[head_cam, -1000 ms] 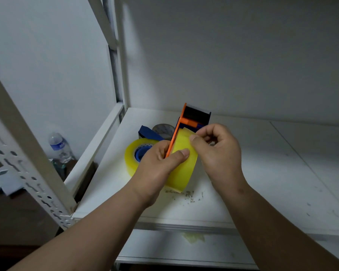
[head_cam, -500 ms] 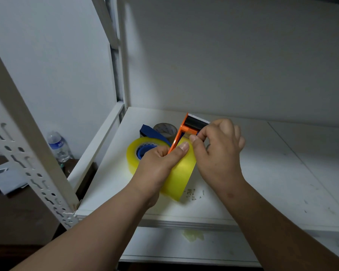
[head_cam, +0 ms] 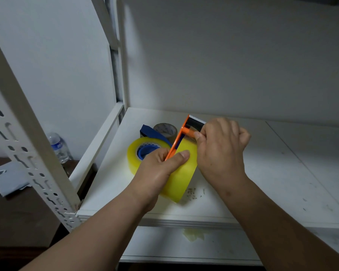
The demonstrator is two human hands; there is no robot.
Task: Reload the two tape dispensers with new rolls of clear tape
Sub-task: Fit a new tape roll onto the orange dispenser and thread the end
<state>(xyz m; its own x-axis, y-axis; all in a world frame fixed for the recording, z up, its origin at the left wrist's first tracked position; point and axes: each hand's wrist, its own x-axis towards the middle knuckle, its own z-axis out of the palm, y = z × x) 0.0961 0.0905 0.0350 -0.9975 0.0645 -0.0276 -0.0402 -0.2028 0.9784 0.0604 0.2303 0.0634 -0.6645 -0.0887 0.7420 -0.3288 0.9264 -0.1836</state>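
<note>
So, dead center of the frame both hands are on the orange tape dispenser [head_cam: 177,141], which stands edge-on with a fat yellowish roll of clear tape [head_cam: 181,173] mounted on it. The left hand [head_cam: 157,173] grips the dispenser and roll from the lower left, thumb laid across the roll's face. The right hand [head_cam: 221,145] comes in from the right; its fingers [head_cam: 199,134] are curled and pinching something by the little orange roller under the serrated black cutter, though I can't tell if it's the tape end.

Just left of that, a second roll [head_cam: 143,151] with a blue core lies flat on the white shelf [head_cam: 282,173], touching or nearly touching the held one. A blue dispenser piece [head_cam: 151,132] and a greyish spent roll [head_cam: 165,130] sit right behind it, toward the back wall.

Room-wise: the shelf's right half is wide open. The front lip [head_cam: 184,222] runs just under the wrists. At the left edge there's a slotted upright post [head_cam: 31,153], with a water bottle [head_cam: 58,147] beyond it.
</note>
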